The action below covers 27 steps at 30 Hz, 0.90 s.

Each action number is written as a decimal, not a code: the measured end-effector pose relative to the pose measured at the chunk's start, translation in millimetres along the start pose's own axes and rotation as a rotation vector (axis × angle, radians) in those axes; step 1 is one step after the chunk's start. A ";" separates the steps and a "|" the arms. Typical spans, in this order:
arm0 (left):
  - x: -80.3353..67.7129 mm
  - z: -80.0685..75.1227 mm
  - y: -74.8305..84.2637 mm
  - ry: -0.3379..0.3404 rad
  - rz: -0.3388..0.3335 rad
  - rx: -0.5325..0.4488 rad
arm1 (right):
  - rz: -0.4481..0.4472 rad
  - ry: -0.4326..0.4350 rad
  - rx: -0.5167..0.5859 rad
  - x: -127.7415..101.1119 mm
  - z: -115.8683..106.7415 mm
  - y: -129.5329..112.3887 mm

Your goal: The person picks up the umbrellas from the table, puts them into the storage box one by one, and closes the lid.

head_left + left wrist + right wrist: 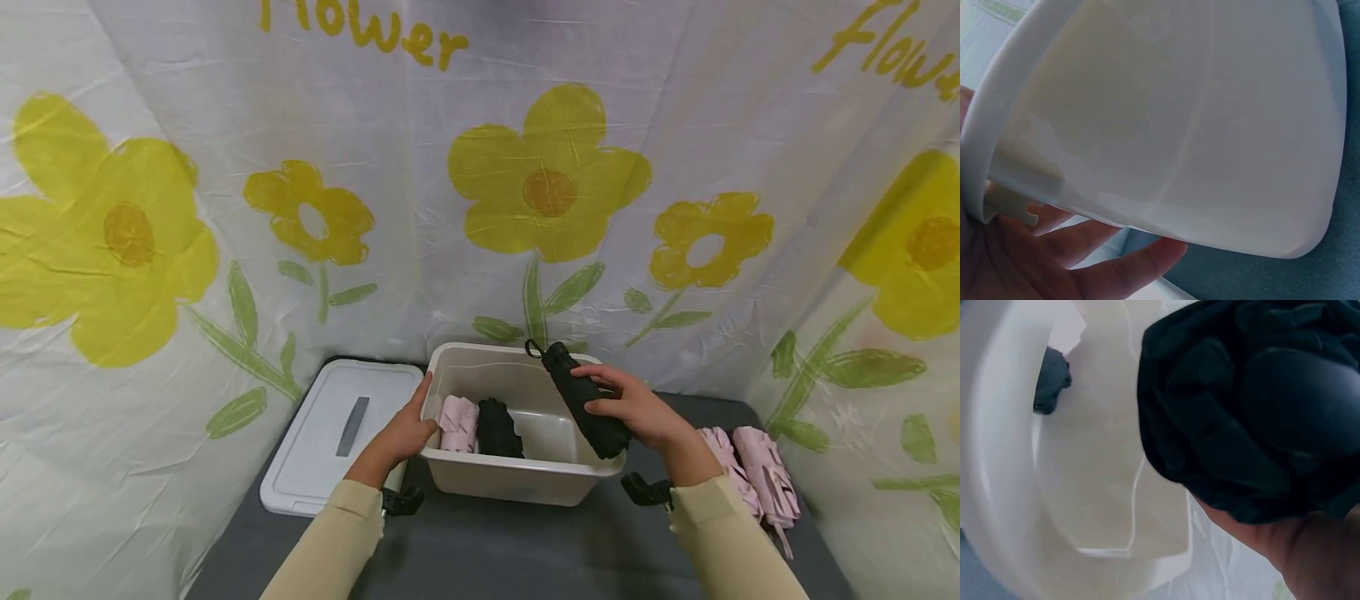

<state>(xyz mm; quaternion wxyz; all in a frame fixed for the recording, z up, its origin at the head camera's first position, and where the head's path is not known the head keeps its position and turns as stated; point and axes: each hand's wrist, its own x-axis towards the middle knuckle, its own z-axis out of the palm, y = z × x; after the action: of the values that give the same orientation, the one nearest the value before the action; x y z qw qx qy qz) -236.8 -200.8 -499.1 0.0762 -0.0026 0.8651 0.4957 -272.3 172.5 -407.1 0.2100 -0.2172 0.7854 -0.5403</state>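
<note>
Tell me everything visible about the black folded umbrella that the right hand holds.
The black folded umbrella is a compact one of dark, matte, crumpled fabric, with a small loop strap at its far end. The right hand grips it around the middle and holds it tilted over the right side of the white bin, the near end low by the bin's rim. In the right wrist view its rounded end cap looks smooth. Only the hand plainly touches it.

Both arms in long beige sleeves [337, 542], cuffs ending at the wrists. Black clip-like mount [401, 500] strapped under each wrist. Hands bare, no gloves.
</note>
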 end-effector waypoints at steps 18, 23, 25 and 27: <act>-0.2 -1.2 3.4 -0.007 -0.014 -0.017 | 0.078 -0.131 -0.149 45.6 6.6 -3.7; 1.2 -0.8 2.2 -0.005 -0.011 -0.026 | 0.102 -0.159 -0.180 57.9 9.5 -5.4; 1.5 -0.4 1.4 -0.005 -0.011 -0.027 | 0.101 -0.168 -0.218 60.6 10.9 -5.9; 1.8 -0.3 0.5 -0.002 -0.005 -0.023 | 0.105 -0.171 -0.244 62.9 12.5 -5.4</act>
<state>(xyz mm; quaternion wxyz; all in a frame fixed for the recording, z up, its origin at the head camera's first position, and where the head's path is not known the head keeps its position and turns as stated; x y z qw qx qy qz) -238.7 -200.7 -498.7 0.0780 -0.0051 0.8594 0.5054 -316.0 125.6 -412.1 0.2760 -0.2451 0.8348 -0.4086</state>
